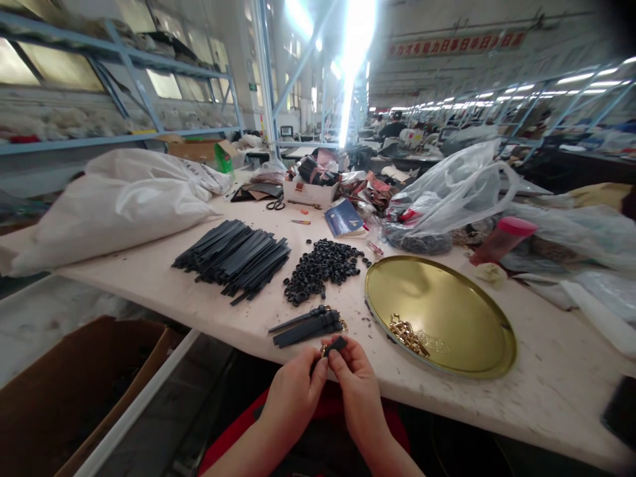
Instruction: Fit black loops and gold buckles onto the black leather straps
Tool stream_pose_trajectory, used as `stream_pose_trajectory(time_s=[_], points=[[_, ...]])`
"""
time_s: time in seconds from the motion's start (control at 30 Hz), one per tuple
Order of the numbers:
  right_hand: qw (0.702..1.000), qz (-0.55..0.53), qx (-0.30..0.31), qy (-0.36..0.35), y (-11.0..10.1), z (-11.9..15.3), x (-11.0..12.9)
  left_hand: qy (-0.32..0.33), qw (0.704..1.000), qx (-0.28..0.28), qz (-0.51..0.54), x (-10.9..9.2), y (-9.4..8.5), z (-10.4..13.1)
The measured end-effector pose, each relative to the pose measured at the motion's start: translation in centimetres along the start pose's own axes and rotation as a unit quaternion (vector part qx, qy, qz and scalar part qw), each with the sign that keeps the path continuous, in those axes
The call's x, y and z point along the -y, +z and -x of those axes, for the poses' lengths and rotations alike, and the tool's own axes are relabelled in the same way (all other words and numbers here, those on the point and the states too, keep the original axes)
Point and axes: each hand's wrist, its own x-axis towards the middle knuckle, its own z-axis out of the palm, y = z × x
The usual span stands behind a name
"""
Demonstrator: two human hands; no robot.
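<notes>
Close to my body at the table's front edge, my left hand [297, 384] and my right hand [356, 379] meet around a short black strap [338, 345]. Gold metal hardware shows at the strap's end between the fingertips; its exact shape is hidden. Both hands are closed, thumbs pressing on the strap. Just beyond them lies a small stack of black straps with gold hardware [307, 326]. Behind that is a heap of small black loops [325, 265]. A pile of loose black strips [231, 255] lies to the left. Gold metal pieces [407, 333] rest in a round gold tray [447, 291].
A white sack [119, 199] covers the table's left side. Scissors [275, 205], a blue booklet [344, 218] and a filled white box [309, 193] lie farther back. Plastic bags [452, 192] and a pink-lidded container [504, 240] stand right. A cardboard box [84, 391] sits lower left.
</notes>
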Motion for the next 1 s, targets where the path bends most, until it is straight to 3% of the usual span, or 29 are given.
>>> stream_pose_trajectory(time_s=[0.13,0.27,0.47,0.6,1.0], points=[[1.000,0.009,-0.020,0.022,0.2,-1.5,-0.4,-0.024,0.999,0.011,0.043,0.6,0.2,-1.3],[0.994,0.044,0.047,0.086,0.1,-2.8,0.3,-0.019,0.993,0.030,0.111,1.2,-0.3,-2.4],[0.987,0.051,0.073,0.133,0.0,-3.8,0.3,-0.094,0.952,0.123,0.265,2.2,-0.6,-3.9],[0.988,0.075,0.052,0.127,0.4,-4.0,-0.1,-0.118,0.924,0.155,0.329,2.7,-1.0,-4.7],[0.984,0.144,0.026,0.107,0.7,-4.2,-0.2,-0.162,0.906,0.157,0.358,3.1,-1.3,-4.9]])
